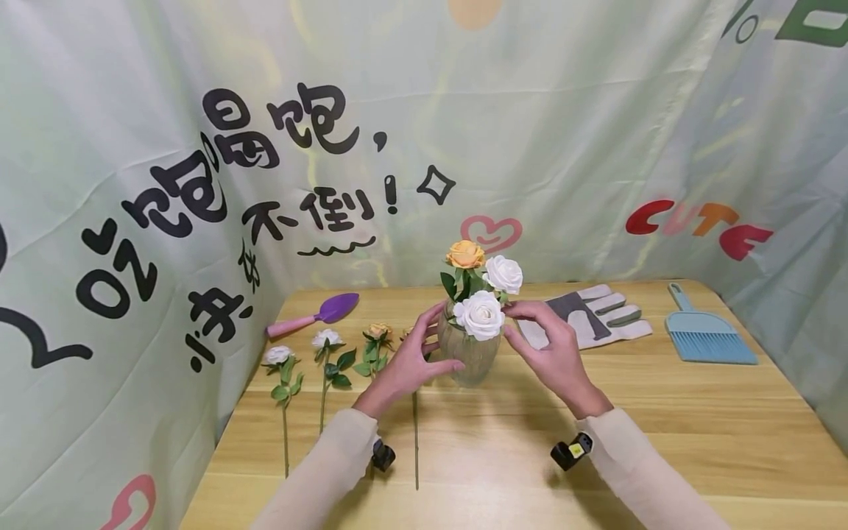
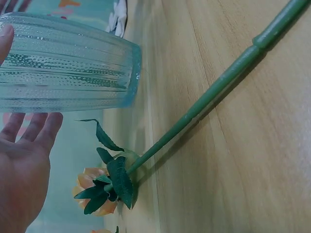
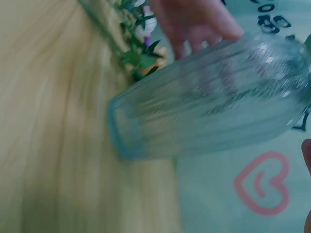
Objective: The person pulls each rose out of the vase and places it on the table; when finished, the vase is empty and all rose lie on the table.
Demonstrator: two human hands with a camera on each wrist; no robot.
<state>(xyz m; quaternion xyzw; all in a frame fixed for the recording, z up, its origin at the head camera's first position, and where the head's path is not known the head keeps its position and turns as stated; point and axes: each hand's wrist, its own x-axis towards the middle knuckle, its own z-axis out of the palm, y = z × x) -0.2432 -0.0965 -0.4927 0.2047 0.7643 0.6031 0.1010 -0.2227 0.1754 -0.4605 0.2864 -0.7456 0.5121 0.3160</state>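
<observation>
"Where do we find the glass vase [image 1: 473, 361]?"

"We see it upright on the wooden table [image 1: 729, 419], ribbed and dotted with what look like droplets, between the left hand [image 1: 414, 362] and the right hand [image 1: 556, 353]."

"And what does it hold?"

"We count an orange rose [image 1: 466, 255] at the back, an upper white rose [image 1: 504, 274], and a front white rose [image 1: 480, 315] leaning over the rim."

"How do the hands lie?"

"The left has thumb and fingers apart about the vase's left side (how firmly they touch, we cannot tell). The right is beside the rim, its thumb and forefinger parted near the front white rose; we can't tell whether they touch it."

"What else do we have around them?"

"To the left, four loose roses [image 1: 378, 330], two white and two orange, one partly behind the left hand. Behind those is a purple trowel [image 1: 338, 308]; to the right, a work glove [image 1: 616, 305], then a blue dustpan [image 1: 709, 324]."
</observation>
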